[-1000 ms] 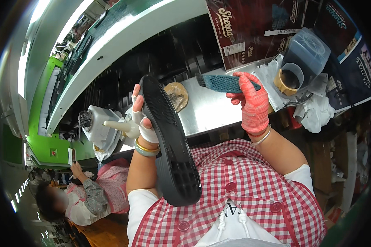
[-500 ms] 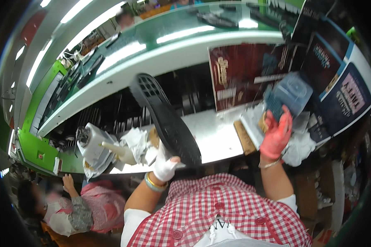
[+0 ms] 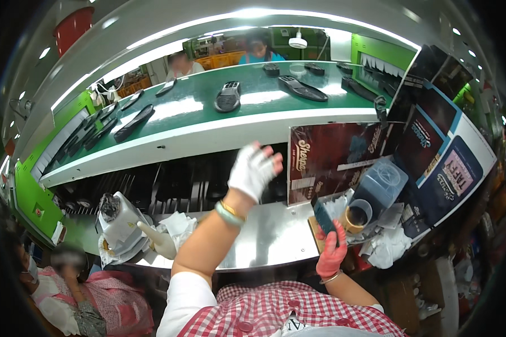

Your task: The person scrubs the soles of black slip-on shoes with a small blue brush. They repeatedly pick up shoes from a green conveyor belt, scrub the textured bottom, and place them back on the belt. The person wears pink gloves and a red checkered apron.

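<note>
My left hand [image 3: 256, 168], in a white glove, is stretched forward above the steel worktop [image 3: 270, 238] with fingers spread and nothing in it. It hovers just below the green conveyor belt [image 3: 208, 121]. A black shoe sole [image 3: 228, 96] lies on that belt beyond the hand. My right hand [image 3: 331, 250], in a pink glove, grips a dark blue brush [image 3: 323, 216] upright at the worktop's right end, next to a small round pot [image 3: 357, 216].
Several more black soles lie along the belt. A translucent blue container [image 3: 380, 185] and white rags [image 3: 388, 247] sit at the right, with printed cartons [image 3: 433, 163] behind. A white machine [image 3: 118, 224] stands left. One person [image 3: 67, 281] sits lower left; two people work across the belt.
My left hand held a black sole up and lifted it forward; now the hand is empty and open near the belt. My right hand dropped lower with the brush.
</note>
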The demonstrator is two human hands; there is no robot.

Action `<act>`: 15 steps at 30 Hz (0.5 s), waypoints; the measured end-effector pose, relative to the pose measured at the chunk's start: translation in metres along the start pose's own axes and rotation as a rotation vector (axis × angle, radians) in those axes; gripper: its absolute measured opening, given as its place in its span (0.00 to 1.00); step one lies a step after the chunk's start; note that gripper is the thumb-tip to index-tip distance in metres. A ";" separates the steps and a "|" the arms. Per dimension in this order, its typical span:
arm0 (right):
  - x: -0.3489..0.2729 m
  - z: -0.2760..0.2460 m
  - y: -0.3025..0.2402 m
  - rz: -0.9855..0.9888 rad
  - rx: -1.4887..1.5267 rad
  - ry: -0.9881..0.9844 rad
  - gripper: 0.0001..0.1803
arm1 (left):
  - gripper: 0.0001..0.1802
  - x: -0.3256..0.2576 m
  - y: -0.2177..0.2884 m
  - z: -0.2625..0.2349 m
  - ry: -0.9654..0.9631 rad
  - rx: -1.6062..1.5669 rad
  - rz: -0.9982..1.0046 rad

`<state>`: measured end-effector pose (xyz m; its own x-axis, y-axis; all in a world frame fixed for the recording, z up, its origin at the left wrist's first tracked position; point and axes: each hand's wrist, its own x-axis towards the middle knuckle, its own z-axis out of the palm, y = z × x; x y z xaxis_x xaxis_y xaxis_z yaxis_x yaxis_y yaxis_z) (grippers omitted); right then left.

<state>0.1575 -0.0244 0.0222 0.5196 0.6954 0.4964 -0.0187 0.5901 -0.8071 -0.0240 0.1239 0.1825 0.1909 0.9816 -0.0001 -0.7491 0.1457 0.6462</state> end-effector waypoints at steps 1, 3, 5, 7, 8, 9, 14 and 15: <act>-0.005 -0.004 0.012 -0.004 -0.052 -0.063 0.17 | 0.21 -0.010 -0.010 -0.014 -0.015 0.006 -0.018; -0.013 -0.007 0.031 -0.143 -0.236 -0.207 0.18 | 0.18 -0.017 0.001 -0.041 -0.066 0.337 0.239; -0.023 -0.016 0.054 -0.147 -0.325 -0.294 0.19 | 0.14 -0.007 0.046 -0.063 -0.093 0.838 0.682; -0.030 -0.020 0.080 -0.238 -0.399 -0.368 0.19 | 0.13 0.013 0.102 -0.086 0.098 1.176 1.084; -0.033 -0.025 0.097 -0.312 -0.484 -0.385 0.19 | 0.14 0.025 0.136 -0.099 0.189 1.370 1.163; -0.037 -0.025 0.104 -0.251 -0.449 -0.383 0.19 | 0.17 0.037 0.173 -0.116 0.289 1.565 1.239; -0.039 -0.002 0.109 -0.080 -0.395 -0.331 0.18 | 0.43 0.062 0.302 -0.188 1.035 1.984 0.710; -0.041 -0.011 0.114 0.003 -0.401 -0.313 0.18 | 0.46 0.066 0.308 -0.185 1.127 1.993 0.563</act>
<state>0.1435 0.0097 -0.0934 0.2377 0.8226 0.5166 0.3414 0.4271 -0.8372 -0.3593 0.2564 0.2404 -0.5408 0.6270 0.5608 0.8400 0.3683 0.3984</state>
